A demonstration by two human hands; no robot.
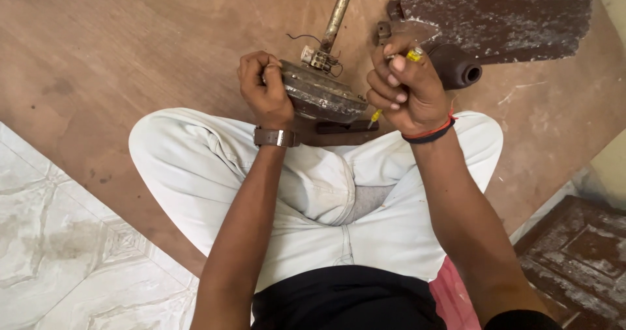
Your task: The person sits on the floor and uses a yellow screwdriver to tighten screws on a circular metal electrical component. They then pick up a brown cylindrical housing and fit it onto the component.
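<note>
One fan motor (323,95), one screwdriver (412,56), one blade (495,20), one canopy cup (456,66).

Rusty fan blade (502,20) and dark cup-shaped cover (460,68) on brown board (117,49), beside white tiles (59,252).

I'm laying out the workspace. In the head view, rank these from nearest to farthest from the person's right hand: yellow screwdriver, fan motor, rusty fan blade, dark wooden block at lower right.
1. Yellow screwdriver: held in the right hand.
2. Fan motor: just left of it, gripped by the left hand.
3. Rusty fan blade: up and to the right.
4. Dark wooden block: far lower right.
</note>
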